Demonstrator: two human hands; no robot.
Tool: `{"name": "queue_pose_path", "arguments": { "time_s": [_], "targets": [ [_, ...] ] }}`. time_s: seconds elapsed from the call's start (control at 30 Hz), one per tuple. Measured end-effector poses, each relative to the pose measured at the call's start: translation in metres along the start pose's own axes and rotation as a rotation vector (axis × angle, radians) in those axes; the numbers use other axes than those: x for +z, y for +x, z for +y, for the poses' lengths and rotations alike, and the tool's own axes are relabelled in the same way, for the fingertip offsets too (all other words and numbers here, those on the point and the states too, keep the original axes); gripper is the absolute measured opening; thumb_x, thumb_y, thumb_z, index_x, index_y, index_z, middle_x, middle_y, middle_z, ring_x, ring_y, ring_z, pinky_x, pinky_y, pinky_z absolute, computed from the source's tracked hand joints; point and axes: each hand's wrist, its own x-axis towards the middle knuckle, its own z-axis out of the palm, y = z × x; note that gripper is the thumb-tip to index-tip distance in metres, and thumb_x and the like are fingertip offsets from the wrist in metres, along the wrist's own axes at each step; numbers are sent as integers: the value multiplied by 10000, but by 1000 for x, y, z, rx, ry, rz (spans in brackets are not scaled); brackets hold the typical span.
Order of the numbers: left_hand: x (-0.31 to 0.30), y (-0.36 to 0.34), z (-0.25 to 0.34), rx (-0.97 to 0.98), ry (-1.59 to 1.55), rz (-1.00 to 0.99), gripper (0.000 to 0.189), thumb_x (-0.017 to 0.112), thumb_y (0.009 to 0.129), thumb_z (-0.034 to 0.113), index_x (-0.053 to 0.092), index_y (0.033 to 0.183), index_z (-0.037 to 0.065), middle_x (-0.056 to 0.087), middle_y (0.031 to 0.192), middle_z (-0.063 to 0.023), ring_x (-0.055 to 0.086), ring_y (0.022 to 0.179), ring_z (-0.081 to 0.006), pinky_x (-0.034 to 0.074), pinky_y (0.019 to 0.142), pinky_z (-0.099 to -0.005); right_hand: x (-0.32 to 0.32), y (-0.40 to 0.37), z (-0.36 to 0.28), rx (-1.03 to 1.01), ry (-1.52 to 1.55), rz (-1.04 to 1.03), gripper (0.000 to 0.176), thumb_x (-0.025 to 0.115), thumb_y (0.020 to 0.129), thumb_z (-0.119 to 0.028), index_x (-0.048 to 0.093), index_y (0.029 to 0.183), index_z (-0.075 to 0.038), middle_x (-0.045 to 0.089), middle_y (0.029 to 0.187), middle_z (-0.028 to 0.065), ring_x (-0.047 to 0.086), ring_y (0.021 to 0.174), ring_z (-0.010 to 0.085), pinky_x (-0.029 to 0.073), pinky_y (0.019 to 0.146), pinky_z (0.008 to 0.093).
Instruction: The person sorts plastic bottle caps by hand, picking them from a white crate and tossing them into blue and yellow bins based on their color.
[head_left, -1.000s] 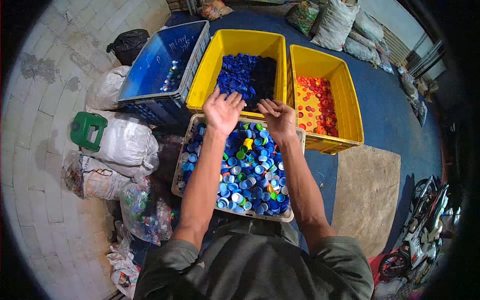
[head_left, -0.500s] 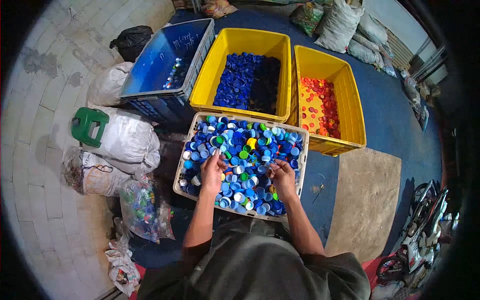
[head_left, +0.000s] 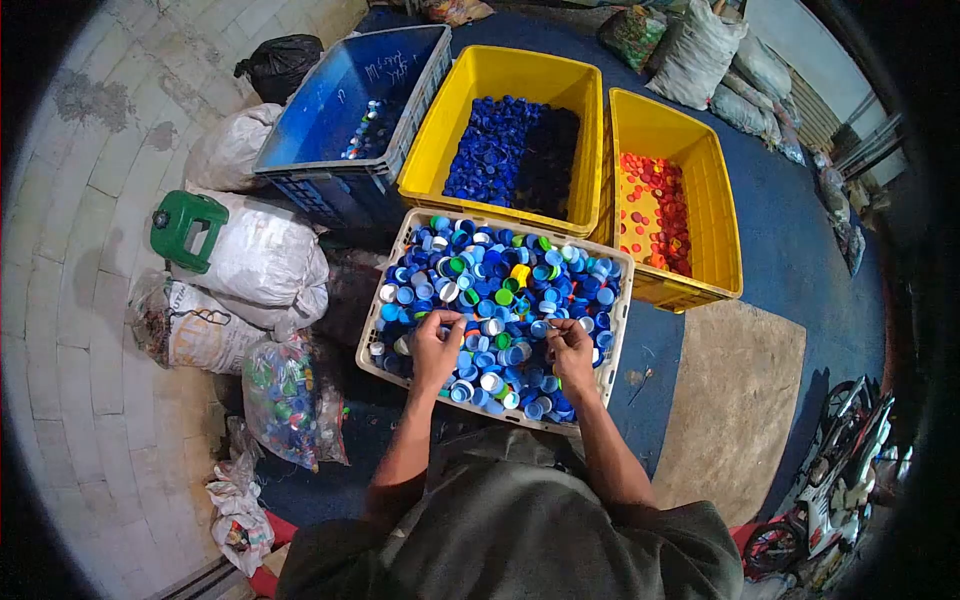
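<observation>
A shallow cream tray (head_left: 621,320) full of plastic bottle caps (head_left: 484,268), mostly blue, with some white, green and a yellow one, lies before me. Over its left half, my left hand (head_left: 436,352) has its fingers curled together just above the caps. My right hand (head_left: 571,358) is over the right half, thumb and fingers pinched beside a light blue cap (head_left: 539,329). Whatever either hand pinches is too small or too hidden to name.
Beyond the tray stand a blue bin (head_left: 300,120) with a few caps, a yellow bin (head_left: 425,165) of dark blue caps and another yellow bin (head_left: 715,220) of red caps. Sacks (head_left: 265,250) and a green jerrycan (head_left: 176,228) sit left. A brown board (head_left: 735,400) lies right.
The whole view has shifted slightly, with the tray appearing a little right and higher. My left hand has moved right and nearer to me over the caps, its fingers more curled.
</observation>
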Motion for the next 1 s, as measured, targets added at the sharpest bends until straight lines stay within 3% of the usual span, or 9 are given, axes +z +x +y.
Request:
{"name": "queue_pose_path", "arguments": {
  "time_s": [0.1,0.13,0.33,0.47,0.8,0.9,1.0],
  "targets": [
    [2,2,-6,272,312,40,177,707,813,165,621,892,31,652,816,-80,602,736,-232,450,723,-372,0,-8,-2,6,-78,22,125,591,921,-87,588,1025,-19,574,782,-10,491,639,62,403,576,220],
    [1,1,0,174,296,-52,162,700,793,144,620,887,39,652,900,-115,588,867,-322,425,818,-431,0,-8,4,-32,-125,39,125,592,922,-93,589,1021,-16,575,782,-11,488,646,61,400,581,220],
    [0,-7,-6,298,506,-40,188,709,727,121,625,886,65,595,947,-101,529,905,-320,409,804,-427,-6,-20,4,-152,-327,92,150,587,902,-88,612,1007,17,597,750,14,516,650,70,431,598,242],
    [-5,-19,5,380,484,-180,313,734,694,113,675,1000,128,538,999,-64,476,976,-288,371,843,-439,-11,-26,7,-152,-340,81,161,586,885,-75,612,1017,13,618,753,36,541,646,95,456,616,267],
    [-3,-10,12,364,619,-354,364,818,689,223,714,1032,159,505,1064,-56,432,1046,-281,335,882,-437,-4,-37,-4,-116,-411,56,183,611,859,-62,614,1032,-5,640,783,78,580,622,123,470,594,285],
    [-4,-8,17,360,543,-279,285,788,743,198,707,1004,121,544,1046,-60,495,977,-243,382,841,-401,-1,-41,-6,-119,-551,46,231,644,809,-67,616,1032,-16,630,891,133,606,731,218,489,672,348],
    [-5,1,6,-13,-161,-306,219,718,801,130,653,1000,64,591,1021,-80,565,878,-195,446,796,-350,0,-44,-11,-543,-901,-55,304,672,744,-90,615,1037,-30,577,1004,184,560,900,334,466,783,433]
  ]
}}
